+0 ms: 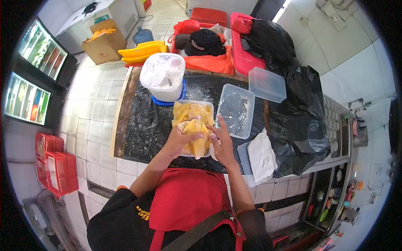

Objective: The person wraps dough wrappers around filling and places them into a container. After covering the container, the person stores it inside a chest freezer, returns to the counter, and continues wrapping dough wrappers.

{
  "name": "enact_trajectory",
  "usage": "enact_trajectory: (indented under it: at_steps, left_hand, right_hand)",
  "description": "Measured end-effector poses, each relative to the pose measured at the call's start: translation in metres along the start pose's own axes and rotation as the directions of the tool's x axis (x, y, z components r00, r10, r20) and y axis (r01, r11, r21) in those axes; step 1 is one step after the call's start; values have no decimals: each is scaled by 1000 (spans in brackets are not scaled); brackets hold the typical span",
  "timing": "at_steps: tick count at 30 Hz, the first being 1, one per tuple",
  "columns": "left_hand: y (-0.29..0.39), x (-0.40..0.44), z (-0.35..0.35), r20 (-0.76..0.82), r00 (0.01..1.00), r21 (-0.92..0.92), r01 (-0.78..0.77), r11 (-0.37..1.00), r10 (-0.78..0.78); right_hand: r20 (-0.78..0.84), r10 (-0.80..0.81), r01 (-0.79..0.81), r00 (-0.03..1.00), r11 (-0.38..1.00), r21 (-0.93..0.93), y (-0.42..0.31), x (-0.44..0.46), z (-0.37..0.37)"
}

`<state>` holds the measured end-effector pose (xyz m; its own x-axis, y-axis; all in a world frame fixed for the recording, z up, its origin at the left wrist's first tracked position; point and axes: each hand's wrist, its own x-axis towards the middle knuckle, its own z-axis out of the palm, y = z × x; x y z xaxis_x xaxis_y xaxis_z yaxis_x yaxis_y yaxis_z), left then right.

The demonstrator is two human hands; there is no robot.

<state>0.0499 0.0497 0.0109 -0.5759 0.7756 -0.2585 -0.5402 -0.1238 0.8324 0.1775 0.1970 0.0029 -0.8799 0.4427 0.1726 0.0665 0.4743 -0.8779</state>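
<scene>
Over a clear plastic container (pixel 210 108), my left hand (pixel 178 140) is closed on thin yellow dough sheets (pixel 197 130), its thumb lying across the top. My right hand (pixel 223 144) is at the right edge of these sheets with its fingers stretched out and apart; whether it touches them I cannot tell. More yellow dough (pixel 184 111) fills the container behind, partly covered by the held sheets. Right of it lies an open clear container (pixel 235 109) with white powder smears inside.
A white tub of white powder (pixel 163 79) stands at the back left on a blue base. A clear lidded box (pixel 268 85) sits at the back right. White paper or cloth (pixel 262 155) lies on the right, near black plastic sheeting (pixel 299 125). Red crates (pixel 56 167) stand on the floor.
</scene>
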Motion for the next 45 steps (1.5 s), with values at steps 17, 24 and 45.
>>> enact_trajectory:
  at_steps: [17,24,45]
  left_hand:
    - [6,-4,-36,70,997,503,-64,862,33]
    - [16,-27,-51,111,990,355,-126,926,92]
    - [30,-15,-33,161,986,-198,-16,980,48]
  right_hand:
    - [266,365,-451,892,682,576,-3,7,27]
    - [350,349,-494,869,656,571,-7,44,33]
    - [202,262,-324,944,853,409,-20,22,30]
